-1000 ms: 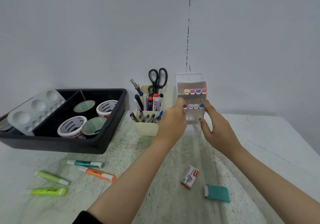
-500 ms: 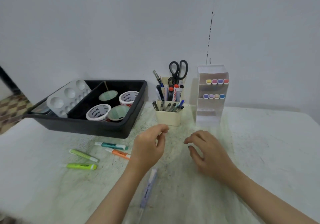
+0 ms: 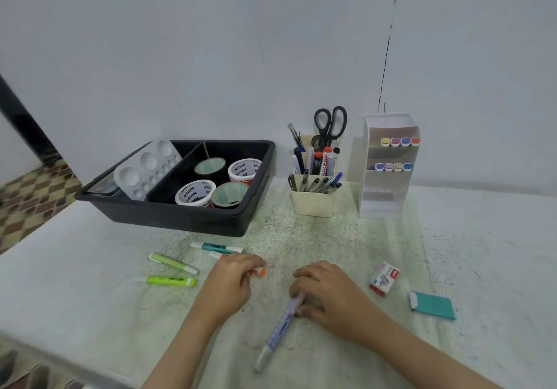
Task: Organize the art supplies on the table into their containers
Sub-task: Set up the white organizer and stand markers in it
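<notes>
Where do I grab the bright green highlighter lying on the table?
Pinch the middle of the bright green highlighter from above, thumb on the near long side and fingers on the far one. It lies flat, sideways to you, with nothing touching it.

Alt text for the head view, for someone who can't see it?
The left hand grips an orange marker and the right hand a lilac pen on a white table. Behind stand a black tray, pen cup and marker rack.

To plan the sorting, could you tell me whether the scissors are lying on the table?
No, the scissors stand handles-up in the cream pen holder.
</notes>
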Tool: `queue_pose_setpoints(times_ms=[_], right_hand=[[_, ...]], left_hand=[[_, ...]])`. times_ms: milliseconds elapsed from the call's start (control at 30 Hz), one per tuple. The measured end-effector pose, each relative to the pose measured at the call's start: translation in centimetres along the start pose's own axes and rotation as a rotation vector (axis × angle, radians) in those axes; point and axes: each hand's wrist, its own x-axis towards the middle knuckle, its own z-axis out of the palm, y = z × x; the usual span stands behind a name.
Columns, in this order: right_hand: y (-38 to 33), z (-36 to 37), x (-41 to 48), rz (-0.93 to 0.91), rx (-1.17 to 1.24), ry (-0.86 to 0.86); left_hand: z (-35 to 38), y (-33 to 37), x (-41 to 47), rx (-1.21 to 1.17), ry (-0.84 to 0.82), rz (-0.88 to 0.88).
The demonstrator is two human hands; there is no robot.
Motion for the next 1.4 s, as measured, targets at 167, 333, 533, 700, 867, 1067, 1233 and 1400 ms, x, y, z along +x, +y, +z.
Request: queue_pose_setpoints(times_ms=[167,333,533,700,867,1067,1233,1400], right_hand=[[0.4,-2.7,-0.7,0.164,0.167,-0.066],[2.4,-5.9,-2.3,0.339,0.230,-0.023],[4.9,-11.7,-3.5,0.490,0.194,0.145],[6.1,-15.2,-4.1,0.528,0.352,0.644],[7.2,-16.4,-3.4,0.410,0.195,0.862],[9.5,-15.5,-2.9,0.300,-0.160,0.683],[11.7,-14.1,-2.4,0.142,-0.440,0.595],[14.0,-13.2,-1.8,0.128,-0.518,0.590]], left_hand=[[-0.3,0.4,0.6,-0.027,0.028,-0.010],[-1.2,4.1,2.5,-0.245,0.038,-0.072],[-2.1,10.6,5.5,-0.602,0.085,-0.086],[-1.6,14.1,8.0,-0.805,0.147,-0.064],[-0.7,16.9,10.4,-0.902,0.220,-0.025],[0.7,18.1,12.4,-0.892,0.249,0.002],[2.2,18.0,13.4,-0.819,0.243,0.041],[3.2,18.1,14.2,-0.793,0.256,0.032]])
